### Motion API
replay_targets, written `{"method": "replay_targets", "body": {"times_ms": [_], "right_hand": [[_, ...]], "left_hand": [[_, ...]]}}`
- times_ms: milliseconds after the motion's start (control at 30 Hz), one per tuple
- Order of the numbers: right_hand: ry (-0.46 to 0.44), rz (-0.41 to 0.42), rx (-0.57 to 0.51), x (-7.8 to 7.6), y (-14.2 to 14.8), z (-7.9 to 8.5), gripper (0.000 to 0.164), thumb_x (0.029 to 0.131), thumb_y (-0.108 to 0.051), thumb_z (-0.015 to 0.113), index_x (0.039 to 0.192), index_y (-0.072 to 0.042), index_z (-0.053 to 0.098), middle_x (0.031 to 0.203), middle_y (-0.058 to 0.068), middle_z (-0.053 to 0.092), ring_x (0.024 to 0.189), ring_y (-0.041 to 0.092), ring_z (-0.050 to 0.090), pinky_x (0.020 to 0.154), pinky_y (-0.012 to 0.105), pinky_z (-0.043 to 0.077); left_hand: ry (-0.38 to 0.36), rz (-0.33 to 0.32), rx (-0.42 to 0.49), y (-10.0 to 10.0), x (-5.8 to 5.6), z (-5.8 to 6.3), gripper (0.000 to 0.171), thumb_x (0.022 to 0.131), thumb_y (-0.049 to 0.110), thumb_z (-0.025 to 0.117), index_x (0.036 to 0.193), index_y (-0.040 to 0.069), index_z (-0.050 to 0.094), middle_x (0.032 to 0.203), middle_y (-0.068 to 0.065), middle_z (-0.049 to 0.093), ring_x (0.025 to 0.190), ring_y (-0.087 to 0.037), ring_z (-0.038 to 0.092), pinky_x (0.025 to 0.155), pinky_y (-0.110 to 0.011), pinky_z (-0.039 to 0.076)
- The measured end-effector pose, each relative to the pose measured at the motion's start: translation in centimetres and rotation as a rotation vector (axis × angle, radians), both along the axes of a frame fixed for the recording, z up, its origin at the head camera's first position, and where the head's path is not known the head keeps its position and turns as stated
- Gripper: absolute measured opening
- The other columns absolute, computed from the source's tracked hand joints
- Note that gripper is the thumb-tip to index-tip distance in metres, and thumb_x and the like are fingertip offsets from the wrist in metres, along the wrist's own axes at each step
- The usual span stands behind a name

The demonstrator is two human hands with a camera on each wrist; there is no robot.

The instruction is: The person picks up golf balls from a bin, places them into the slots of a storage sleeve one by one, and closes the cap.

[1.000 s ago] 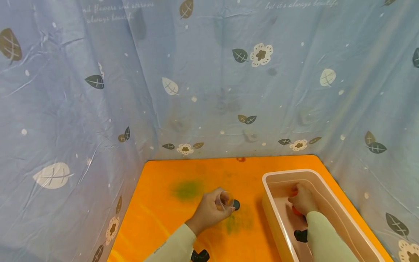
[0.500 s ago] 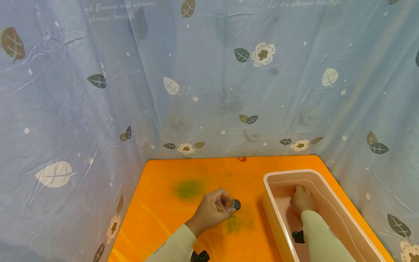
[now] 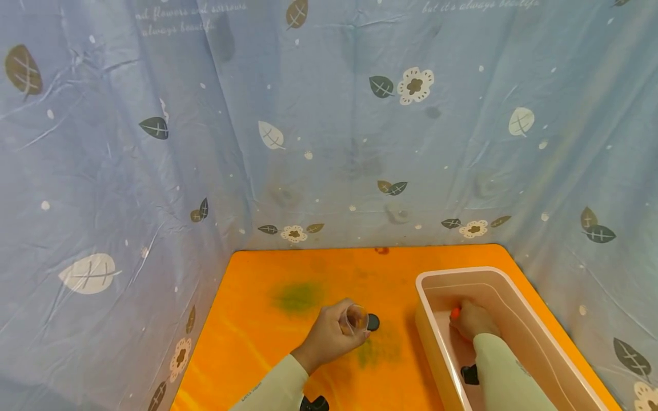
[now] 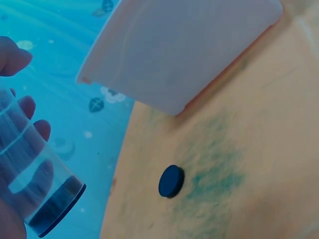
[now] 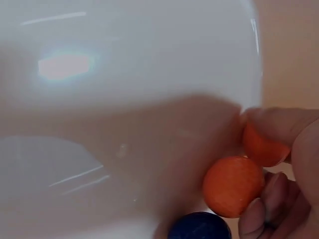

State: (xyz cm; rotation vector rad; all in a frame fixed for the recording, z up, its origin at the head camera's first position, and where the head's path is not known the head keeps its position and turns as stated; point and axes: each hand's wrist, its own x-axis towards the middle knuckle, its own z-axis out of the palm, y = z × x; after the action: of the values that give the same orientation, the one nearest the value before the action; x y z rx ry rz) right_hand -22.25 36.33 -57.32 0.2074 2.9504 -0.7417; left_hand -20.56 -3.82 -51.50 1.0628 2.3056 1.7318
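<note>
My left hand [image 3: 329, 337] grips a clear tube-like container [image 3: 357, 319] above the orange table. In the left wrist view, the container [image 4: 57, 206] has a dark band at one end, with fingers around its side. A round black cap [image 4: 172, 181] lies on the table near it. Inside the pale bin, my right hand [image 3: 475, 321] holds an orange ball [image 5: 266, 149] between thumb and fingers. Its other fingertips are by a second orange ball [image 5: 233, 186]. A dark blue ball [image 5: 199, 228] shows at the lower edge of the right wrist view. Part of the right hand lies outside that view.
The pale pink bin [image 3: 429, 342] stands at the table's right side, its walls rising around my right forearm. A patterned blue curtain [image 3: 329, 142] encloses the back and sides of the orange table [image 3: 247, 319]. Black wrist devices [image 3: 315, 404] hang under both sleeves.
My right hand has shifted about inside the bin; an orange ball now shows at its fingertips. My left hand has stayed nearly in place with the container.
</note>
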Motion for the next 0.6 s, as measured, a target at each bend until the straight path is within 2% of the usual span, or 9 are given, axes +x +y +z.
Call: {"method": "replay_targets", "body": {"times_ms": [100, 267, 367, 500, 600], "right_hand": [[0.010, 0.004, -0.009, 0.0, 0.0, 0.0, 0.013, 0.097, -0.017, 0.066, 0.098, -0.004, 0.062, 0.082, 0.012, 0.056, 0.077, 0.036, 0.058, 0.074, 0.052, 0.046], [-0.001, -0.006, -0.045, -0.1, 0.0, 0.3, 0.015, 0.099, -0.018, 0.061, 0.100, -0.003, 0.059, 0.085, 0.015, 0.058, 0.076, 0.037, 0.057, 0.070, 0.051, 0.045], [-0.012, -0.032, -0.097, -0.2, -0.1, 0.8, 0.015, 0.095, -0.014, 0.064, 0.100, -0.002, 0.059, 0.086, 0.014, 0.057, 0.078, 0.036, 0.056, 0.068, 0.046, 0.043], [0.005, -0.053, -0.184, -0.2, -0.2, 1.8, 0.013, 0.089, -0.010, 0.071, 0.092, -0.001, 0.062, 0.083, 0.012, 0.056, 0.079, 0.035, 0.056, 0.064, 0.042, 0.044], [0.052, -0.029, -0.209, -0.4, -0.4, 2.7, 0.013, 0.087, -0.006, 0.071, 0.089, 0.001, 0.061, 0.079, 0.010, 0.054, 0.074, 0.033, 0.054, 0.062, 0.040, 0.043]], "left_hand": [[0.002, -0.002, -0.003, 0.1, 0.0, 0.0, 0.018, 0.100, 0.014, 0.082, 0.111, 0.013, 0.067, 0.096, 0.006, 0.069, 0.078, -0.009, 0.067, 0.070, -0.037, 0.063], [0.006, -0.002, -0.011, 0.0, 0.1, 0.2, 0.021, 0.100, 0.013, 0.082, 0.110, 0.021, 0.066, 0.095, 0.007, 0.069, 0.077, -0.008, 0.067, 0.070, -0.035, 0.062], [0.006, -0.002, -0.013, -0.1, 0.2, 0.1, 0.023, 0.099, 0.010, 0.082, 0.110, 0.022, 0.066, 0.095, 0.007, 0.069, 0.078, -0.009, 0.067, 0.070, -0.036, 0.062], [0.014, -0.006, -0.024, -0.2, 0.2, 0.0, 0.022, 0.099, 0.008, 0.082, 0.110, 0.019, 0.067, 0.095, 0.006, 0.069, 0.079, -0.008, 0.067, 0.072, -0.033, 0.061], [0.018, -0.009, -0.023, -0.3, 0.2, -0.2, 0.019, 0.099, 0.008, 0.082, 0.112, 0.012, 0.068, 0.097, 0.000, 0.071, 0.081, -0.008, 0.068, 0.074, -0.032, 0.061]]}}
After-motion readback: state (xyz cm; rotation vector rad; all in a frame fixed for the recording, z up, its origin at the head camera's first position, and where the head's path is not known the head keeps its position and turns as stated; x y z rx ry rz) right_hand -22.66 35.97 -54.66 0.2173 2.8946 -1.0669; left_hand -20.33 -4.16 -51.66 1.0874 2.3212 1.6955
